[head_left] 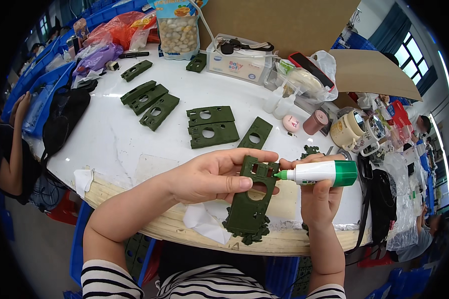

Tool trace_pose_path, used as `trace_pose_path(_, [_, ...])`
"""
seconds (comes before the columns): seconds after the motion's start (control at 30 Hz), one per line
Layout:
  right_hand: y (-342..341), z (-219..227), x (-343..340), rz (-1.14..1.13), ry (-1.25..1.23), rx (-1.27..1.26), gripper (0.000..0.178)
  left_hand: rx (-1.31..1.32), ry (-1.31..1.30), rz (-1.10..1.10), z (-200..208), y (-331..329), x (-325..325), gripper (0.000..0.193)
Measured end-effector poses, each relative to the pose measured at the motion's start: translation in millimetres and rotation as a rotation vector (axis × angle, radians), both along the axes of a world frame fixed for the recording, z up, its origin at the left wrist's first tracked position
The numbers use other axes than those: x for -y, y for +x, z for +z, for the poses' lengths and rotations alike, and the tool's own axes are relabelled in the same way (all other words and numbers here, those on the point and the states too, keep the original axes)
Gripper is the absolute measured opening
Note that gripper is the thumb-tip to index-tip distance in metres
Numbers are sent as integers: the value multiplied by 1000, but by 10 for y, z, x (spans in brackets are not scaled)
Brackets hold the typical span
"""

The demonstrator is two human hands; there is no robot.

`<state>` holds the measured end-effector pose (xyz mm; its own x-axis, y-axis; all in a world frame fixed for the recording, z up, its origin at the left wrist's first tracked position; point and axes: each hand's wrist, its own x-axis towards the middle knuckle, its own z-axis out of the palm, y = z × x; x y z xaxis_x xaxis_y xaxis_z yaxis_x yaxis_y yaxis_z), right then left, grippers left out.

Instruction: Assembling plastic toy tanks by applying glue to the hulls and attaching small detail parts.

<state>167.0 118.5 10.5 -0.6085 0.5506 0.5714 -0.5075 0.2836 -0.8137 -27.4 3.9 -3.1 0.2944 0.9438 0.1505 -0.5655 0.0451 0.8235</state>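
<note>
In my left hand (pixel 197 177) is a dark green plastic toy tank hull plate (pixel 247 212) with a large round hole, gripped near its upper end between thumb and fingers. Rough, lumpy green edging shows at its lower end. My right hand (pixel 320 202) is closed around a white glue bottle (pixel 314 173) with a green base and a pointed green tip. That tip is at the plate's upper right edge, by a small square opening; whether it touches cannot be told. Just beyond my hands lie more green plates (pixel 212 135), and a single one (pixel 256 133).
Several green plates (pixel 159 109) lie farther left. At the back stand a bag of nuts (pixel 178 35) and a wipes box (pixel 234 67). To the right are a pink jar (pixel 315 122), a cream mug (pixel 347 129) and small white bottles (pixel 279 99). White paper (pixel 204 222) lies at the near edge.
</note>
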Motion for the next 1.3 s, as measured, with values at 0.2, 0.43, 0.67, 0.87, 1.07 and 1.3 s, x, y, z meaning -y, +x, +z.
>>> trace_pose_path(0.2, [10,-4,-24,26,60,6,39,10,1,2,-10,6,-6,57])
trace_pose_path(0.43, [14,-6,-27,14,105,35,38,-11,14,11,-15,-5,4,55])
trace_pose_path(0.67, [14,-19,-26,31,14,-11,37,-14,29,10,-26,3,1,53])
trace_pose_path(0.87, [39,-13,2,-31,-33,84,41,18,25,2,21,13,2,57])
trace_pose_path(1.07, [52,-70,-37,-23,-34,39,38,1,-2,7,12,9,-5,58])
trace_pose_path(1.3, [22,-68,-8,-20,-55,-12,37,-3,-16,13,16,7,6,58])
